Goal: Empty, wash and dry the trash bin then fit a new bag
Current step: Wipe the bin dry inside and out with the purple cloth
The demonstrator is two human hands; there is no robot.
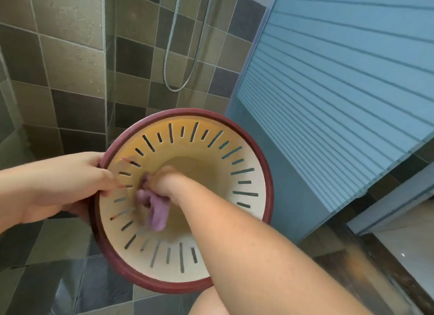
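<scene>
From the head camera, the step in hand looks like wiping the inside of the trash bin (249,150) with a purple cloth (157,211), either the end of washing or the drying. To do it well, the left hand (70,185) should keep its firm hold on the rim so the bin does not spin, while the right hand (162,181) sweeps the cloth round the wall and down to the base, working into each slot where water can sit. The left hand's fingers are curled over the dark red rim at the bin's left side; the right hand is bunched round the cloth, deep inside against the left wall. The bin is held up in the air, tipped so its mouth faces the camera, above the tiled floor (58,279) of a shower area. It is round, cream to yellow inside, with slots of mixed length radiating round its wall, and no bag is fitted.
</scene>
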